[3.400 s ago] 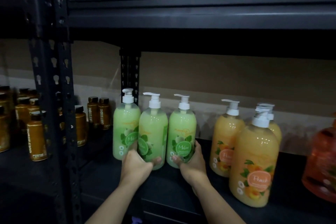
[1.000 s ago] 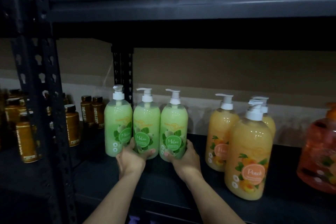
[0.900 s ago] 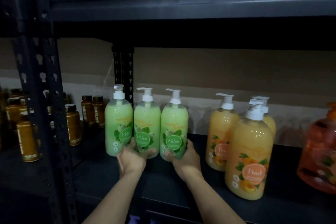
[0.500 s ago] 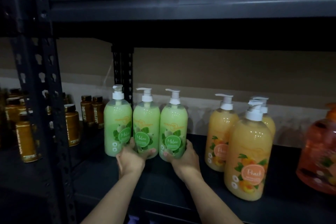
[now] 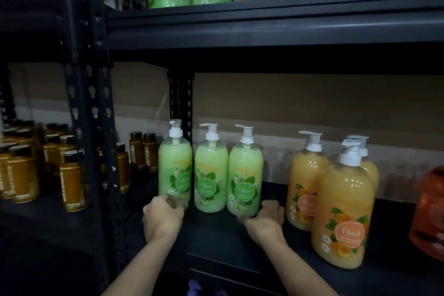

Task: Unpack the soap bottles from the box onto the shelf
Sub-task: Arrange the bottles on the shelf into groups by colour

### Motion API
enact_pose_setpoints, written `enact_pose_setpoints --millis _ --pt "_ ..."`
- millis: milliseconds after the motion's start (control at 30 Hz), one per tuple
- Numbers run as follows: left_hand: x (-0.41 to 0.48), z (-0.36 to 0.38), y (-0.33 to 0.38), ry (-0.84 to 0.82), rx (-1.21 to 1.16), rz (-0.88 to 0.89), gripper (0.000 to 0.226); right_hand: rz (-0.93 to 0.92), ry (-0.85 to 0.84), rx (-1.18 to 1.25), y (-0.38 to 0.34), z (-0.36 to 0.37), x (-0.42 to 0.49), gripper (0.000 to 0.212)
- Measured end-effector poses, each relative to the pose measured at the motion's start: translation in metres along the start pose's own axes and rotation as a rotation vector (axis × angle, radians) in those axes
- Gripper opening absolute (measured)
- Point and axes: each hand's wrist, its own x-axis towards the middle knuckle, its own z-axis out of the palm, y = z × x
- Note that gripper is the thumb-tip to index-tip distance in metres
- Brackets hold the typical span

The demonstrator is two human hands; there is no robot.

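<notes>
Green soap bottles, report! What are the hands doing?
Left hand at base of left green bottle, grip blurred. Right hand cups right green bottle. Both upright on shelf. Nothing blocking.

A single wide-angle view comes from a camera worn on the person's head. It faces forward and slightly down into a dark shelf (image 5: 216,233) bay at close range. Both forearms come in from the bottom edge, so the left hand (image 5: 163,217) and right hand (image 5: 266,221) sit just below the frame's middle, near the lens. The green bottle (image 5: 245,175) whose base the right hand grips stands just above that hand, close to centre. The upper shelf (image 5: 264,24) crosses the frame well above both hands, with its front edge facing the lens. The upright post (image 5: 96,127), left of the left hand, leans inward from the lens's bending. The left hand's fingers are blurred.
</notes>
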Motion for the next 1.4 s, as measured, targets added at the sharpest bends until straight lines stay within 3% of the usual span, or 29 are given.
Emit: enact_pose_setpoints --millis 67,167,267,367,567,867,1100,1400 --pt "0.008 -0.008 -0.003 0.090 -0.024 0.048 0.035 -0.127 0.005 -0.209 0.001 -0.002 -0.019 0.048" --pt "0.017 -0.007 -0.001 0.026 -0.056 0.077 0.080 -0.391 -0.143 -0.408 -0.003 -0.007 -0.043 0.031" --pt "0.030 0.000 -0.003 -0.139 -0.165 0.027 0.113 -0.560 -0.238 -0.509 -0.007 -0.003 -0.051 0.043" --pt "0.043 0.002 0.000 -0.205 -0.176 0.045 0.136 -0.548 -0.237 -0.530 -0.009 0.002 -0.046 0.058" --pt "0.068 0.009 -0.006 -0.100 -0.138 0.045 0.105 -0.579 -0.199 -0.558 -0.004 0.014 -0.037 0.060" --pt "0.060 -0.009 -0.012 -0.170 -0.148 0.037 0.081 -0.555 -0.221 -0.584 0.001 0.015 -0.036 0.062" --pt "0.033 -0.042 -0.030 -0.218 -0.053 0.137 0.087 -0.530 -0.278 -0.548 -0.003 0.008 -0.041 0.063" --pt "-0.027 -0.042 -0.018 -0.382 -0.089 0.273 0.071 -0.419 -0.382 -0.655 0.009 -0.031 -0.039 0.086"
